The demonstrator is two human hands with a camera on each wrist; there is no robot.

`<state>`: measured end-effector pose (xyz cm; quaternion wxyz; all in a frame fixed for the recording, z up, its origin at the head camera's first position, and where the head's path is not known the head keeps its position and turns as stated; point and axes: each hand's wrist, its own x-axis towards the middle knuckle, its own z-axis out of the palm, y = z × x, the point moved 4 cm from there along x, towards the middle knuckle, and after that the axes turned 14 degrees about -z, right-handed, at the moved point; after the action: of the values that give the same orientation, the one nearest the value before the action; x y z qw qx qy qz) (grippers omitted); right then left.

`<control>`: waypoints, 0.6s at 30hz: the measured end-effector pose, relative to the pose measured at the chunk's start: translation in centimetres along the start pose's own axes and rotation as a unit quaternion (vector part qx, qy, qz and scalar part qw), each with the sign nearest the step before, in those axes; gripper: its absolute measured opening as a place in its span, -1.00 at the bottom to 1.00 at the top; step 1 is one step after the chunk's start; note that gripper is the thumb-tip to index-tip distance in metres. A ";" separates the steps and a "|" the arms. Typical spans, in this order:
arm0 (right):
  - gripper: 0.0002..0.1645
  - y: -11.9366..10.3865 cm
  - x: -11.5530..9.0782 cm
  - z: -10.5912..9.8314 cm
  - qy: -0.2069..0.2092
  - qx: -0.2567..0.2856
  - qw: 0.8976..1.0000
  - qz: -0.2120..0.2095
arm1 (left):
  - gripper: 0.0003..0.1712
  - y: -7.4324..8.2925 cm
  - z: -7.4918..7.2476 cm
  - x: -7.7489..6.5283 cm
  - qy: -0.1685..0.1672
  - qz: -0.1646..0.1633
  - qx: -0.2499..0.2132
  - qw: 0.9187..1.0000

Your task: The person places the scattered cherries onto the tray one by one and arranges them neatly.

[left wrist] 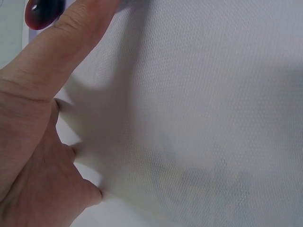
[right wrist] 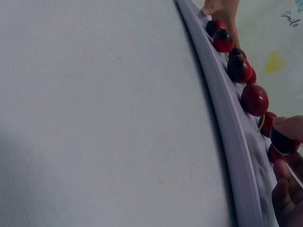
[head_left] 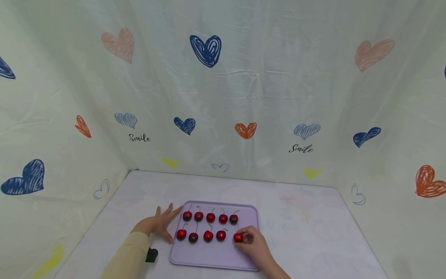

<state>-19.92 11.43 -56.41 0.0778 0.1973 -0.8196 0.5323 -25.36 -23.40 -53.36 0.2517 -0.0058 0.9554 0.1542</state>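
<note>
A lilac tray (head_left: 205,259) lies on the table with two rows of dark red cherries on it, most with stems. My right hand (head_left: 257,245) pinches a cherry (head_left: 238,237) between thumb and fingertips at the right end of the near row. In the right wrist view this held cherry (right wrist: 282,142) looks dark underneath, close over the tray. My left hand (head_left: 161,224) spreads its fingers along the tray's left edge, fingertips right at the rim. The left wrist view shows one cherry (left wrist: 42,13) just past the extended thumb (left wrist: 71,35).
Beside my left sleeve (head_left: 129,255) is a small black object (head_left: 151,255). The white table (head_left: 296,224) stretches out on both sides of the tray. A pale curtain (head_left: 271,97) printed with hearts and "Smile" encloses the table at the back and sides.
</note>
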 end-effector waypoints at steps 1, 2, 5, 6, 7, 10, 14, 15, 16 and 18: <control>-0.64 -0.1 0.1 0.2 -0.003 0.000 1.000 0.002 | 0.37 0.0 0.0 0.0 0.001 0.000 0.000 1.000; -0.64 -0.2 0.1 0.3 -0.006 0.000 1.000 0.005 | 0.37 0.0 0.1 0.0 0.001 -0.001 0.000 1.000; -0.64 -0.4 0.3 0.8 -0.015 -0.002 1.000 0.013 | 0.37 -0.1 0.1 0.1 0.004 -0.001 0.003 1.000; -0.64 -0.4 0.4 1.0 -0.018 0.000 1.000 0.018 | 0.36 -0.1 0.1 0.1 0.005 -0.001 0.004 1.000; -0.64 -0.5 0.4 1.1 -0.020 0.002 1.000 0.022 | 0.36 -0.1 0.1 0.1 0.006 -0.001 0.004 1.000; -0.63 -0.5 0.5 1.4 -0.022 -0.001 0.999 0.031 | 0.36 -0.1 0.1 0.1 0.007 0.000 0.003 1.000; -0.63 -0.5 0.5 1.6 -0.022 -0.012 0.999 0.034 | 0.36 -0.1 0.1 0.0 0.006 0.001 0.001 1.000; -0.63 -0.5 0.5 1.6 -0.022 -0.015 0.999 0.032 | 0.36 0.0 0.0 -0.1 0.005 0.002 -0.001 1.000; -0.62 -0.5 0.5 1.6 -0.022 -0.018 0.999 0.033 | 0.36 0.0 0.0 -0.1 0.005 0.004 0.000 1.000; -0.62 -0.5 0.5 1.7 -0.022 -0.024 0.999 0.032 | 0.35 0.0 0.0 -0.2 0.005 0.003 -0.002 1.000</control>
<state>-20.07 9.61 -56.51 0.0470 0.1807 -0.8397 0.5100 -25.23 -23.37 -53.26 0.2468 -0.0037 0.9563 0.1567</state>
